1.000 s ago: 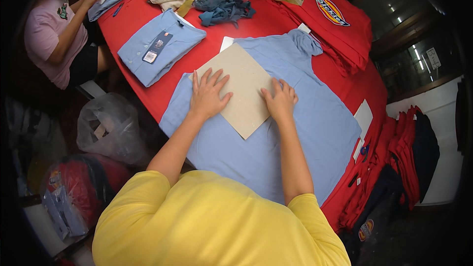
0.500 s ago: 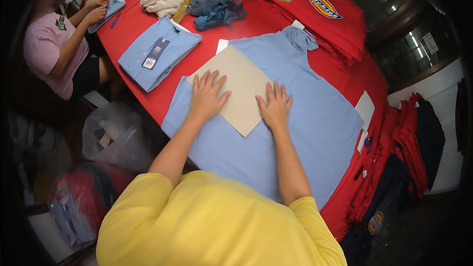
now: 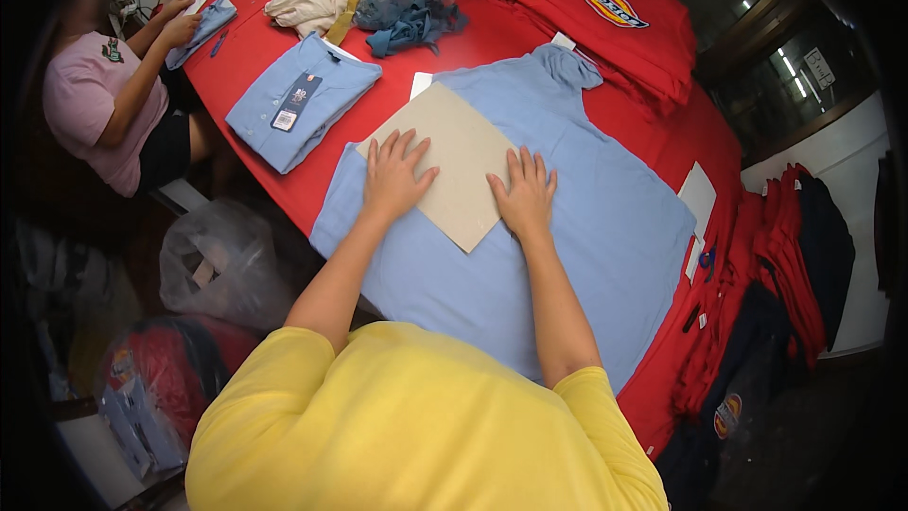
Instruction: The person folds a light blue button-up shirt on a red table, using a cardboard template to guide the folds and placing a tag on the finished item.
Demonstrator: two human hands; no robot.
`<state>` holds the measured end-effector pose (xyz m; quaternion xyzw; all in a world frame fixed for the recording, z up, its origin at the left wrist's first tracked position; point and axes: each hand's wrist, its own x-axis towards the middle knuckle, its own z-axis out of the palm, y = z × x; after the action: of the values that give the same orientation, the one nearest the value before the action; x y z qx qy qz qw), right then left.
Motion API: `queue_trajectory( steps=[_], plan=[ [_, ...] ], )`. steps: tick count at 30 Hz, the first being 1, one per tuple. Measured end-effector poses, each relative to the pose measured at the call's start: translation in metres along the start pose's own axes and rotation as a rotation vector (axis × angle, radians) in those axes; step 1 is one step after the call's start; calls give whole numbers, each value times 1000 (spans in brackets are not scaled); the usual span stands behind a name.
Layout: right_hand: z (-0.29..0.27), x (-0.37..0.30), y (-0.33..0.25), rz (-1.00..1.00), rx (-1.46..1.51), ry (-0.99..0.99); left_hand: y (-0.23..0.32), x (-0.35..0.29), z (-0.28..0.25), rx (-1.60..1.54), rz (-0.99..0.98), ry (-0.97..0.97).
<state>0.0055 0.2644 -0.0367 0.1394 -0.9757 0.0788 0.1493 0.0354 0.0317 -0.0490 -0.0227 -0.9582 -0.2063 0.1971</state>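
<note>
We found both hands laid palm-down on a grey-beige board (image 3: 462,137), which sat at a slant on the left part of a light blue shirt (image 3: 596,218) spread over a red-topped table (image 3: 251,24). The left hand (image 3: 395,175) had its fingers fanned across the board's left side; the right hand (image 3: 526,191) was also spread, its thumb on the board, covering the right corner. We judged that this two-sided hold kept the stiff board from skidding and the soft cloth flat beneath it. A folded blue shirt (image 3: 312,99) with a dark tag lay far left, near the table's edge, perhaps to keep it apart from the loose one, and red garments (image 3: 643,57) were heaped at the far right

We could not see the cloth under the board, nor how hard the palms pressed. The near edge of the spread shirt was partly cut off by the yellow top (image 3: 426,426) and the forearms, and we could not make out what the white piece (image 3: 421,84) beyond the board was. At the far left, a co-worker (image 3: 104,99) held something pale over blue cloth (image 3: 205,31), too small to identify
</note>
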Motion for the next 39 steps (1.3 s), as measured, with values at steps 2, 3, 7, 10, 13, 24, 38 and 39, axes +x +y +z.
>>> queue_trajectory(
  steps=[2, 3, 7, 10, 13, 24, 38, 39],
  plan=[
    [2, 0, -4, -2, -19, -6, -4, -3, 2, -7, -10, 11],
    [3, 0, -6, -3, -28, -10, -6, -4, 3, -11, -16, 16],
    [3, 0, -3, 9, 58, -3, -5, -2, 2, -24, -15, 10],
    [3, 0, -2, 10, 70, 1, -4, -2, 0, -33, -14, 4],
    [4, 0, -3, 7, 71, 4, -6, -2, -1, -32, -15, 5],
    [2, -2, -3, 28, 72, -13, 7, 4, -6, 45, -18, -30],
    [-37, -44, 59, 225, 362, 224, 12, 22, 18, 65, 141, -89],
    [-49, -61, 64, 250, 269, 207, 9, 21, 17, 67, 137, -88]
  ],
)
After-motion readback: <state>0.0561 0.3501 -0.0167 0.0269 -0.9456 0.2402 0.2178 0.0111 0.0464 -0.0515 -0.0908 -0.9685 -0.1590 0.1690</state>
